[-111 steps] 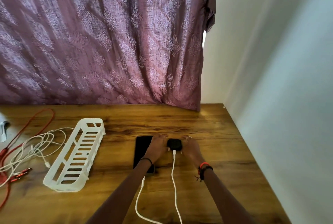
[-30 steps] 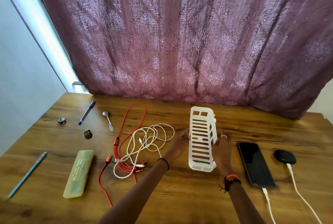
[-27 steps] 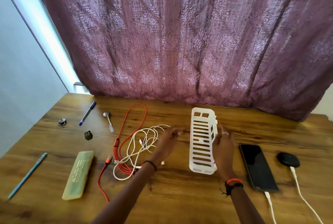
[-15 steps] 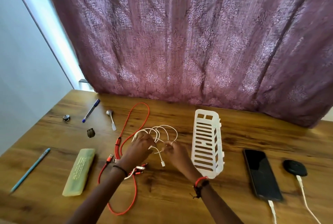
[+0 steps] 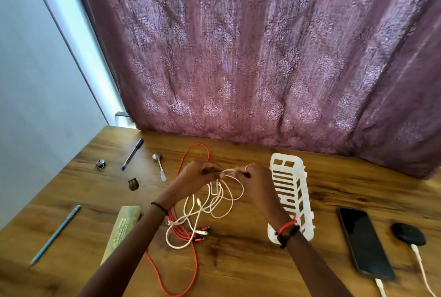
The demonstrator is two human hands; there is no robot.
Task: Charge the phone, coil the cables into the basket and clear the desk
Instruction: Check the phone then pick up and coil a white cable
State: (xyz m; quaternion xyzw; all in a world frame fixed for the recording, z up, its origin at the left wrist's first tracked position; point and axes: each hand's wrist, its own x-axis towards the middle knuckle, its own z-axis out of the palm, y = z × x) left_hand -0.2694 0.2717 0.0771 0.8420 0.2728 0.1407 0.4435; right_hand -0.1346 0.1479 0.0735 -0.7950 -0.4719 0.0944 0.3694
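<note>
White cable (image 5: 220, 217) raised off wooden desk (image 5: 238, 268); left hand (image 5: 191, 177), right hand (image 5: 257, 184) fingers (image 5: 210, 167) seemingly pinch it; curtain (image 5: 262, 58) behind.

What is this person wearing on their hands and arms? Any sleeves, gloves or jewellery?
No gloves, and no sleeves in view: both forearms are bare. At the left hand, a thin black band circles the wrist. At the right hand, the wrist carries a red thread and a black cord with loose ends, and one finger wears a pale ring.
</note>
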